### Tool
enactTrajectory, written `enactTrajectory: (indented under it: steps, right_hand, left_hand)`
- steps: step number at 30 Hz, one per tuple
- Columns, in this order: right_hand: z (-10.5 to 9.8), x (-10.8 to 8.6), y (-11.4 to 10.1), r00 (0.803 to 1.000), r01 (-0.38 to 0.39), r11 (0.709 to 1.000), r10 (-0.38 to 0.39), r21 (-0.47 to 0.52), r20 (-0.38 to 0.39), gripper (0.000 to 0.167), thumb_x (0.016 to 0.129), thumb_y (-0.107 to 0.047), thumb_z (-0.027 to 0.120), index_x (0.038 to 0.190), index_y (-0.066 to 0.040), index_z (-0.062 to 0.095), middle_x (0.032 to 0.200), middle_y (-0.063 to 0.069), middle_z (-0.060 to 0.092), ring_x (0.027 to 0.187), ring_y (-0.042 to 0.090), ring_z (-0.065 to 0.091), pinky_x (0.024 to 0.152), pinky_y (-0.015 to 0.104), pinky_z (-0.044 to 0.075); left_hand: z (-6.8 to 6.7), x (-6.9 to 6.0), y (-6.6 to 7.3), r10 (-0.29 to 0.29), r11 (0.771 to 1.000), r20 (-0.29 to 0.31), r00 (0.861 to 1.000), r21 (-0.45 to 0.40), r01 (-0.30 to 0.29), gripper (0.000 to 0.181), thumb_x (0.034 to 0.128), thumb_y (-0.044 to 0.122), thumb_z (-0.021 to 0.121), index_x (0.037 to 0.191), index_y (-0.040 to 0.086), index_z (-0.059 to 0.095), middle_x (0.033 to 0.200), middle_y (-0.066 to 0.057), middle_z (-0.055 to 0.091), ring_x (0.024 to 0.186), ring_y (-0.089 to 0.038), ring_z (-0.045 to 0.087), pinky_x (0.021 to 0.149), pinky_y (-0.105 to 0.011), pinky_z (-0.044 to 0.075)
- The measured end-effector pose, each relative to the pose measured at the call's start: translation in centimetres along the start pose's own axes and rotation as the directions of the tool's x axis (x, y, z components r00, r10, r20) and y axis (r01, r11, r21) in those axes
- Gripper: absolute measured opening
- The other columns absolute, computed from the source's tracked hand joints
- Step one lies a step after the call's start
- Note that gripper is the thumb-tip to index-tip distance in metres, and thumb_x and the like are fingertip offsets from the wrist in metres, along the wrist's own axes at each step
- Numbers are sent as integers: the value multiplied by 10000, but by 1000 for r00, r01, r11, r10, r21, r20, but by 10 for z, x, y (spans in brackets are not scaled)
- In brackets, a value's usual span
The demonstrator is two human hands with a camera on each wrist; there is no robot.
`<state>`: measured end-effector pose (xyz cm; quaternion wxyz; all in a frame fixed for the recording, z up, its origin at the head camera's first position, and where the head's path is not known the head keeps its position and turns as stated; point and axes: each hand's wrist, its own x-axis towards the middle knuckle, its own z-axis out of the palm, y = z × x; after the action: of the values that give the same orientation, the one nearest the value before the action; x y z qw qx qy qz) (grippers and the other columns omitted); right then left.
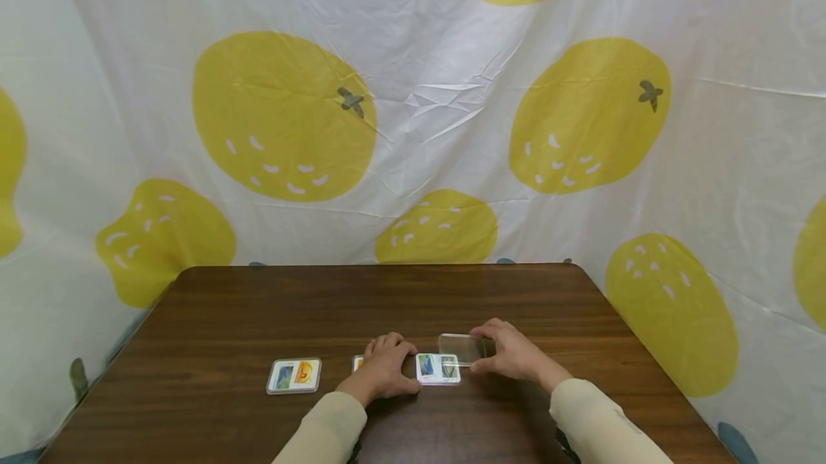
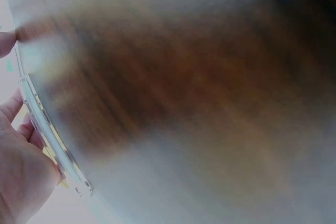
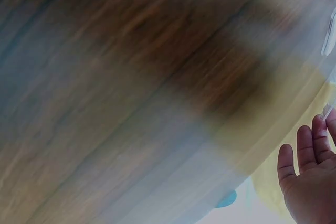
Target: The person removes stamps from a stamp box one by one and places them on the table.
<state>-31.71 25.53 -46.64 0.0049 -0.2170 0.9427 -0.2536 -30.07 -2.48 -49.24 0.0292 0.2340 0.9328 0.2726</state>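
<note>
A flat rectangular case (image 1: 429, 379), white with two small pictures, lies on the table between the hands. My left hand (image 1: 386, 369) grips its left end, with thumb and fingertips at the near and far corners. In my right hand (image 1: 510, 353), thumb and fingers pinch a clear plastic cover (image 1: 459, 341), which overlaps the case's upper right part. A sliver of another case (image 1: 357, 361) shows behind my left hand; the rest is hidden. The left wrist view has a clear case edge (image 2: 55, 140) beside the hand. In the right wrist view, a clear corner (image 3: 327, 112) sits at the fingertips.
A similar case (image 1: 293, 376) with a blue-green and an orange picture lies to the left on the brown wooden table (image 1: 258, 306). Behind the table's far edge hangs a white curtain (image 1: 439, 105) with large yellow fruit prints.
</note>
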Motion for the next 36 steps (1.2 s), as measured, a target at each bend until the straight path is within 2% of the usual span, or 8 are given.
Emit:
enactTrajectory:
  steps: [9,18,25,36]
  right_hand:
    - [-9,-9,14,1000,23,999,-23,-44,-8,585,724,-297,880,1197,-32,660,1107,35,583,1056,261,544,912,479,455]
    - [-15,-19,29,1000,-3,999,3,-41,7,600,722,-293,883,1200,-12,654,1083,42,579,1011,246,537,888,476,458]
    - [-15,-25,38,1000,-4,997,6,-73,18,605,714,-300,885,1199,-20,656,1086,32,575,1019,242,541,900,471,457]
    - [-14,-27,41,999,-44,998,45,-51,19,613,705,-274,891,1213,-20,658,1088,30,564,1033,251,532,911,479,447]
  left_hand:
    - [0,0,0,-7,1000,8,1000,-6,7,531,752,345,804,1195,115,623,1236,-74,475,1248,-344,391,1090,-591,204]
    - [7,3,-7,2,1000,-14,1000,-1,-2,531,756,362,783,1198,119,618,1258,-87,469,1265,-347,380,1100,-587,193]
    - [3,1,-4,5,1000,-2,1000,2,-5,528,759,355,782,1198,113,616,1251,-92,470,1261,-352,383,1096,-588,200]
    - [-1,0,1,-10,1000,11,1000,19,10,530,755,358,808,1197,131,624,1230,-61,476,1249,-335,396,1093,-580,212]
